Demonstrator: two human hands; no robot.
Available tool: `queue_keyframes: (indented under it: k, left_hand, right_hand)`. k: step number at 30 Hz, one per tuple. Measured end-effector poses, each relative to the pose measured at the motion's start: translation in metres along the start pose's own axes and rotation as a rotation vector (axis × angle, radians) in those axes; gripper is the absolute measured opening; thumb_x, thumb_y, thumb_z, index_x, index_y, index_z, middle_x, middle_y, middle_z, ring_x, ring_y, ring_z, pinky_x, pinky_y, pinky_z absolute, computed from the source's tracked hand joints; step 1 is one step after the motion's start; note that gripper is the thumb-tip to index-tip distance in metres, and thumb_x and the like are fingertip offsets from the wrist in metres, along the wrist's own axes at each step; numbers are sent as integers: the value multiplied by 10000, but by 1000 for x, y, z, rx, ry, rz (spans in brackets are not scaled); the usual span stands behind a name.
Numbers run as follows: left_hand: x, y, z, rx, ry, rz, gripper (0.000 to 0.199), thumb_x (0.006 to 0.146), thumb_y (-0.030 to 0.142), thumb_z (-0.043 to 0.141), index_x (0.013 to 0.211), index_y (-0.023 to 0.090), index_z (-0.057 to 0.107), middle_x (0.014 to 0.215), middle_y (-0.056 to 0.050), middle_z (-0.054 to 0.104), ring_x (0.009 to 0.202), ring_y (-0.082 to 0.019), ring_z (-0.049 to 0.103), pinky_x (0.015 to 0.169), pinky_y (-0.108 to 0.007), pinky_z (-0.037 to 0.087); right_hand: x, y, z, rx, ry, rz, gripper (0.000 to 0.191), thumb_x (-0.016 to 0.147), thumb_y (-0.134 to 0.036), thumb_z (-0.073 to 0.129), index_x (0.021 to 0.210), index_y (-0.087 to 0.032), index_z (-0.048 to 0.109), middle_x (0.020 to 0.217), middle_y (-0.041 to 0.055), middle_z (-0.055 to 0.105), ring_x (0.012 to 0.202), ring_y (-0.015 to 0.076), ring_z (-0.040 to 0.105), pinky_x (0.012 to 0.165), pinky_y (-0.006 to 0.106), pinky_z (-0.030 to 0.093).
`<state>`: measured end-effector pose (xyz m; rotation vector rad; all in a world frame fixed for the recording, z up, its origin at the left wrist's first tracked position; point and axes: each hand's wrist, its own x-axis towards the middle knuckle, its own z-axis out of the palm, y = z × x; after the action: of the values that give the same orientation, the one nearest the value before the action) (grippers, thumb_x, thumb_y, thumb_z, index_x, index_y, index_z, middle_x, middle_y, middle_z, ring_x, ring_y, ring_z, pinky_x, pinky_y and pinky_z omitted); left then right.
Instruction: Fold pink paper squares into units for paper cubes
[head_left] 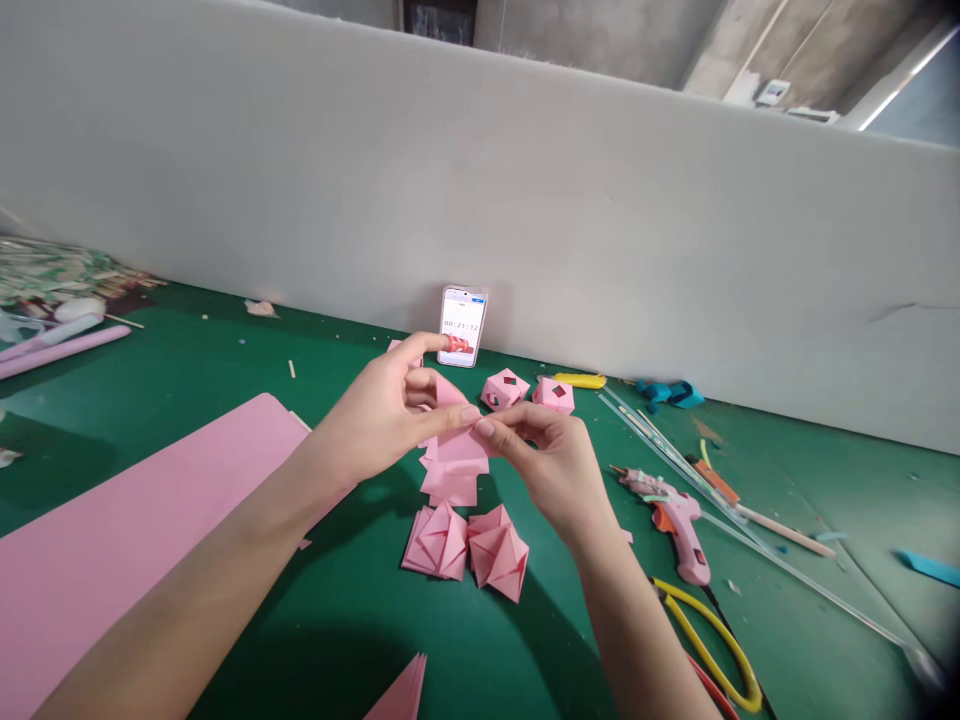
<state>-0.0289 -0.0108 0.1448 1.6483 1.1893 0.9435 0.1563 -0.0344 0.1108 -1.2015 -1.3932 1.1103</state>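
My left hand [390, 412] pinches a piece of pink paper [450, 393] between thumb and fingers. A red wrapping covers one of its raised fingertips. From the other side, my right hand [551, 460] grips the paper's edge, its thumb and forefinger meeting the left thumb. The fold at the fingertips is too small to make out. Just below lie loose pink paper pieces [454, 485], partly hidden by the hands. Nearer to me sit two groups of folded pink paper units, one on the left [441, 542] and one on the right [501, 552].
Two hollow pink paper shapes [505, 389] stand behind my right hand. A phone [462, 328] showing a timer leans against the white partition [480, 180]. At right are a pink glue gun [679, 520], clear glue sticks and yellow-handled pliers [712, 630]. A large pink sheet [172, 500] lies left.
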Motion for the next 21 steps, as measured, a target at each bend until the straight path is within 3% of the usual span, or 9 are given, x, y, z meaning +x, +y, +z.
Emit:
queue_keyframes:
  k: [9, 15, 21]
  left_hand:
    - [-1, 5, 0, -23, 99, 28, 515, 778, 327, 776, 1241, 240, 568, 815, -4, 727, 807, -199, 733, 671, -274, 559]
    - [-1, 1, 0, 5, -7, -15, 630, 769, 394, 788, 1334, 271, 537, 706, 15, 698, 717, -206, 725, 582, -272, 545]
    - [0, 0, -2, -31, 63, 15, 559, 784, 351, 778, 1295, 279, 562, 767, 3, 719, 785, -216, 736, 621, -279, 561]
  right_hand:
    - [1, -1, -4, 45, -14, -13, 160, 790, -399, 808, 774, -242, 783, 761, 18, 762, 752, 171, 700, 721, 303, 535]
    - [-1, -1, -4, 50, -11, -10, 183, 788, -428, 810, 773, -246, 792, 756, 13, 762, 749, 173, 697, 720, 300, 533]
    - [2, -4, -9, -77, 18, -12, 405, 918, -569, 608, 844, -222, 802, 828, 48, 767, 846, 215, 692, 772, 331, 514]
